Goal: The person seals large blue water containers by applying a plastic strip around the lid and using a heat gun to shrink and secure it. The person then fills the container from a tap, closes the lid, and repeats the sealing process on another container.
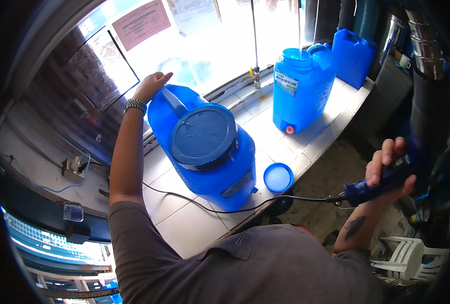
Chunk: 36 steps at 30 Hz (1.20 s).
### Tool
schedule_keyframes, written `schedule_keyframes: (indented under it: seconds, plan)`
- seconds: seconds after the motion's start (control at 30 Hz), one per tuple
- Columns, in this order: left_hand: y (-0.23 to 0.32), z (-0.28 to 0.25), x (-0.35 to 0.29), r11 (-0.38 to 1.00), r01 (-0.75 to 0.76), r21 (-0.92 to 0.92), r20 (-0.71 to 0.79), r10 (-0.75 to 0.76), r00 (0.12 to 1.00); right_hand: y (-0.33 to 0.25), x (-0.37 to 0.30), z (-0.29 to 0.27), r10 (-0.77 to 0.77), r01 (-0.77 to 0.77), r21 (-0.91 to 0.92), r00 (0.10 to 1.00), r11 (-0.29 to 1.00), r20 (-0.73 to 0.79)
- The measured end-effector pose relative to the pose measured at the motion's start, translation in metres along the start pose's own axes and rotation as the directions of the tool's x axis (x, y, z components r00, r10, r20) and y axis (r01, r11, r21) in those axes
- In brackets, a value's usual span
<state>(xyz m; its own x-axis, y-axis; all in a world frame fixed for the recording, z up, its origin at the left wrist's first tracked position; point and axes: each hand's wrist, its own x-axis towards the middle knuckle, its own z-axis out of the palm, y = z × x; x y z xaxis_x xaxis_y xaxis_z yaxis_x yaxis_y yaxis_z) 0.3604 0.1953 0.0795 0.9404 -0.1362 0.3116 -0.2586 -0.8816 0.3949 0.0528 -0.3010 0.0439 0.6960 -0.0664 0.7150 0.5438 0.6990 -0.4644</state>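
Observation:
A large blue water jug (212, 185) stands on the tiled ledge in front of me. Its wide dark-blue screw lid (203, 136) is on and has wet-looking spots. My left hand (153, 87) grips the jug's far left top edge, close to its moulded handle (175, 101); some fingers are hidden. My right hand (387, 164), out to the right, is closed around the blue handle of a heat gun (361, 192). The gun's dark barrel and metal nozzle (425, 43) point upward, away from the jug. Its black cord (199, 202) runs across the jug's near side.
A second blue jug (301, 91) stands uncapped under a thin spout at the back. Behind it is another blue container (354, 58). A loose blue cap (278, 177) lies near the ledge edge (306, 167). A power outlet (73, 169) is at left, a white plastic chair (410, 258) at lower right.

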Motion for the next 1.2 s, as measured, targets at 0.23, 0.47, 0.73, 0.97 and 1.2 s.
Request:
schedule_keyframes:
  seconds: [0.23, 0.47, 0.73, 0.97, 1.2]
  plan:
    - [0.114, -0.052, -0.112, 0.943, -0.189, -0.274, 0.363, 0.283, 0.888, 0.021, -0.02, -0.063, 0.341, -0.356, -0.113, 0.931, 0.928, -0.134]
    - [0.182, -0.043, -0.169, 0.99, -0.133, 0.037, 0.501, 0.097, 0.86, 0.044, -0.033, -0.102, 0.538, -0.541, -0.01, 0.838, 0.841, -0.089]
    - [0.191, -0.039, -0.166, 0.99, -0.099, 0.097, 0.488, 0.04, 0.872, 0.047, -0.049, -0.119, 0.648, -0.648, 0.003, 0.761, 0.761, 0.027]
    - [0.188, -0.041, -0.166, 0.994, -0.074, 0.08, 0.472, 0.027, 0.881, 0.038, -0.053, -0.122, 0.698, -0.699, 0.073, 0.715, 0.712, 0.042]
    - [0.19, -0.04, -0.167, 0.994, -0.046, 0.098, 0.453, -0.003, 0.891, 0.035, -0.051, -0.119, 0.697, -0.698, 0.09, 0.715, 0.71, 0.049]
